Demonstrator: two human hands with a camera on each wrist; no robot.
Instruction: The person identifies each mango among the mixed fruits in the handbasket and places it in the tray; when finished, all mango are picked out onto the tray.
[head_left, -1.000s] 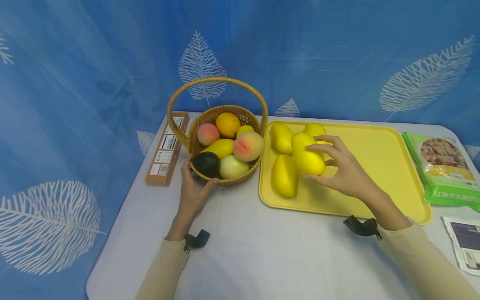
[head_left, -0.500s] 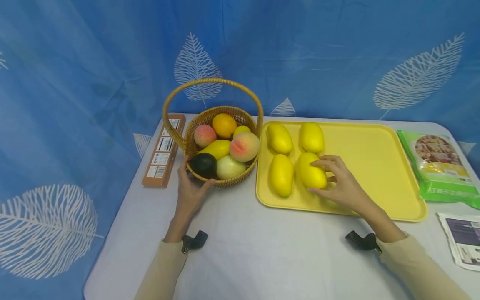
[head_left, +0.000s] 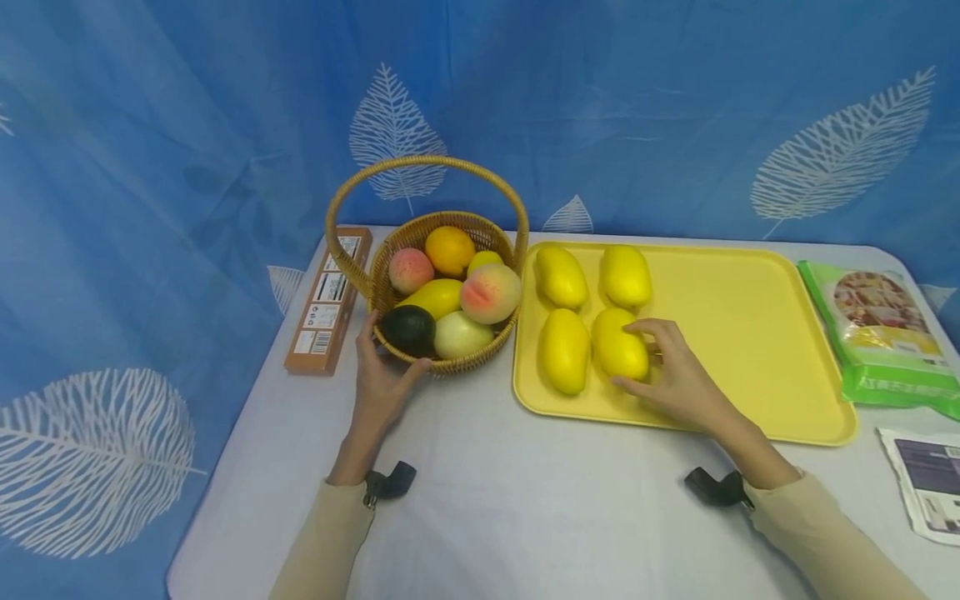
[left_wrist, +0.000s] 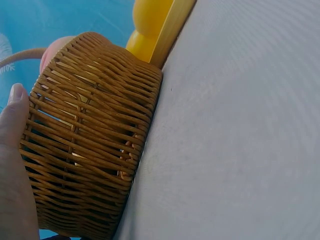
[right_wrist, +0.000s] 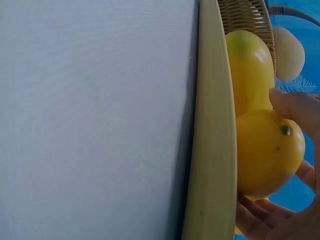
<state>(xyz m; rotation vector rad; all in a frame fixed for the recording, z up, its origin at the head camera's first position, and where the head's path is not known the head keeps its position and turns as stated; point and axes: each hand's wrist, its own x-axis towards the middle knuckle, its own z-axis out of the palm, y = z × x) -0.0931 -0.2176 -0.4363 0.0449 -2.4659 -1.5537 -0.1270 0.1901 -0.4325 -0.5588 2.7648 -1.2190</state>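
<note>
My right hand (head_left: pixel 678 375) holds a yellow mango (head_left: pixel 619 343) at the front of the yellow tray (head_left: pixel 735 333), thumb on the near side and fingers on the far side. In the right wrist view, the thumb and fingers lie around this mango (right_wrist: pixel 270 152). Three other mangoes lie beside it: one to the left (head_left: pixel 565 350) and two behind. My left hand (head_left: pixel 382 387) grips the front left of a wicker basket (head_left: pixel 468 363), its thumb along the outer weave (left_wrist: pixel 90 135). Peaches, an orange, a dark green fruit, a pale round fruit and yellow fruit fill the basket.
The basket's tall arched handle (head_left: pixel 427 161) stands up above it. A long brown box (head_left: pixel 327 304) lies left of the basket. A green food bag (head_left: pixel 885 333) is right of the tray, with a white and purple packet (head_left: pixel 926 483) nearer. A blue leaf-print curtain (head_left: pixel 637 117) hangs behind.
The right hand has brought its mango down and nearer, from above the other mangoes to the tray's front. Over the last half second it has barely moved. The left hand stays at the basket.
</note>
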